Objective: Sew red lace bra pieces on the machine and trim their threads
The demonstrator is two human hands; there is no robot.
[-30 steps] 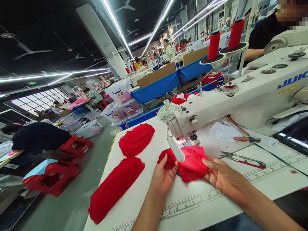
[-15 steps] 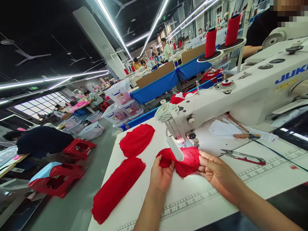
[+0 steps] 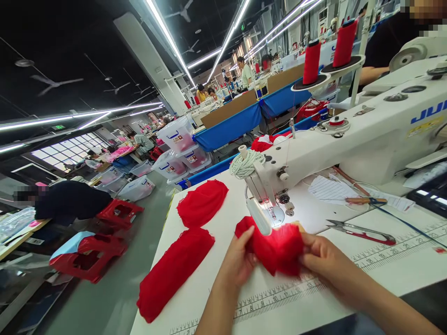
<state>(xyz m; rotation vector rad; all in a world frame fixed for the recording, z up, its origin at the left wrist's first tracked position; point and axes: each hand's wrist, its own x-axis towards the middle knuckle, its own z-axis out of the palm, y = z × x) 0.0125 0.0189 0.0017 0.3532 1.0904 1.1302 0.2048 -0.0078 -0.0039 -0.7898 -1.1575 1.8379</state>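
A piece of red fabric point(image 3: 279, 249) is stretched between my two hands, just in front of the sewing machine point(image 3: 314, 153). My left hand point(image 3: 242, 258) pinches its left end, thumb on top. The right end is gripped by my right hand point(image 3: 319, 258), which is a little blurred. Under the lit needle area, the metal plate point(image 3: 277, 215) shows bare, with the cloth on the near side of it. To the left lie two more red pieces on the white table, a rounded one point(image 3: 202, 203) and a long folded one point(image 3: 174, 274).
Thread snips point(image 3: 361, 231) lie right of my right hand, near a wooden-handled tool point(image 3: 366, 201) and paper slips point(image 3: 328, 188). A printed ruler point(image 3: 265, 300) runs along the table's front. Red thread cones point(image 3: 312, 63) stand behind the machine. Red stools point(image 3: 89, 256) stand left.
Both hands have drawn the red fabric toward me, away from the needle area, and it has crumpled. The plate beneath the needle has come into view. The camera has shifted slightly.
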